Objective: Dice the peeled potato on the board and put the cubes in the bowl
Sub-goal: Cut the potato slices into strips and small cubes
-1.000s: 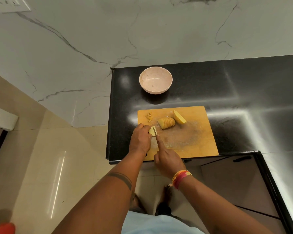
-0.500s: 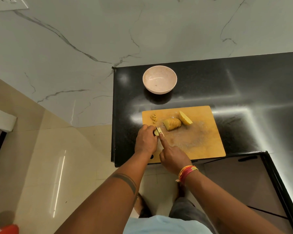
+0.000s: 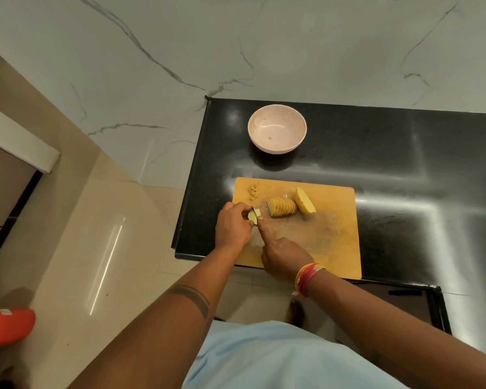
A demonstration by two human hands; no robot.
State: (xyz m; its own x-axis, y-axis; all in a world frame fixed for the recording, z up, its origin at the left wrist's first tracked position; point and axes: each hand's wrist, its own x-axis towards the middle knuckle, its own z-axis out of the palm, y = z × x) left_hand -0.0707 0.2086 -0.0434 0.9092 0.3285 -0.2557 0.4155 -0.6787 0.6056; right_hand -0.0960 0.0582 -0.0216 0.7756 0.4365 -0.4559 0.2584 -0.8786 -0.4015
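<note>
Dicing at the cutting board's [image 3: 334,248] left edge: left hand [image 3: 233,227] pinching a potato slice [image 3: 252,217], right hand [image 3: 284,255] gripping the knife [image 3: 256,211]. Sliced potato half [image 3: 281,206] mid-board; bowl [image 3: 277,132] holding no cubes. Likely firm, wet, slippery; best pinched by the sides.

- knife [image 3: 256,212] blade now sits on the potato slice [image 3: 252,217], further into it than 1.0 s ago
- right hand [image 3: 285,255] index finger still along the blade spine, pressed lower
- left hand [image 3: 233,227] same pinch on the slice, fingers tucked slightly further back
</note>
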